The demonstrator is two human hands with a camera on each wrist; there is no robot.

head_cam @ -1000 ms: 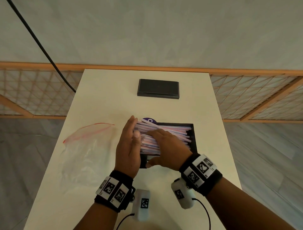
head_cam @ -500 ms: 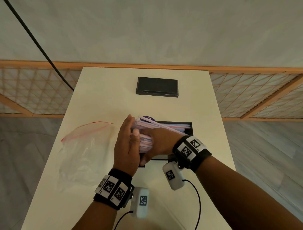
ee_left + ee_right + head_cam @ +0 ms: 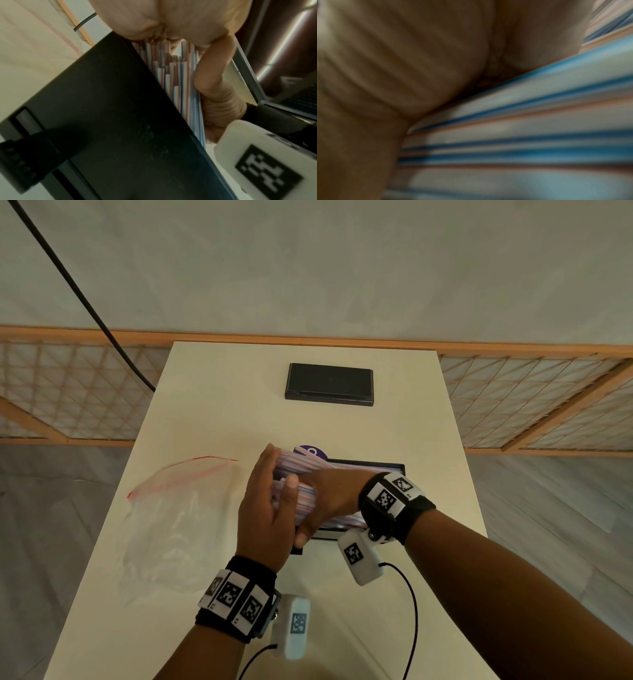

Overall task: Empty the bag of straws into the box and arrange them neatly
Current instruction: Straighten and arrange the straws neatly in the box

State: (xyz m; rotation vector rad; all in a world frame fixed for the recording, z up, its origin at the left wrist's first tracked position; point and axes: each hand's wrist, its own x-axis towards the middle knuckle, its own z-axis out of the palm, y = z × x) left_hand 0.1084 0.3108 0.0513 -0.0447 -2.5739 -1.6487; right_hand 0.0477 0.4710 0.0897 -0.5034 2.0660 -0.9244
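Pale wall behind, wooden lattice rail (image 3: 534,402) across the back, cream desk (image 3: 212,405) running forward from it. Black cable (image 3: 78,292) slanting down at far left.

Left on desk: clear zip bag (image 3: 171,529), red seal strip open, lying flat and slack; contents hard to make out, apparently none. Well apart from the box.

Centre, near edge: left hand (image 3: 263,508) upright, fingers straight and together, palm flat against the left ends of the straws (image 3: 303,496). Black band with coded markers at the wrist. Straws white with red and blue stripes, bunched lengthwise, left ends sticking out past the box's left wall. Seen from left wrist: uneven straw ends (image 3: 173,70) against the dark box wall (image 3: 120,121).

Just right: right hand (image 3: 329,494) lying over the bundle, fingers curled across the top, thumb tucked at the near side, gripping the straws. Right wrist view blurred: palm (image 3: 402,67) pressed onto striped straws (image 3: 522,135).

Black open box (image 3: 399,467) under both hands, straws filling it. Purple round object (image 3: 313,451) at its far left corner, partly hidden.

Far centre: black lid-like flat case (image 3: 329,385), alone.
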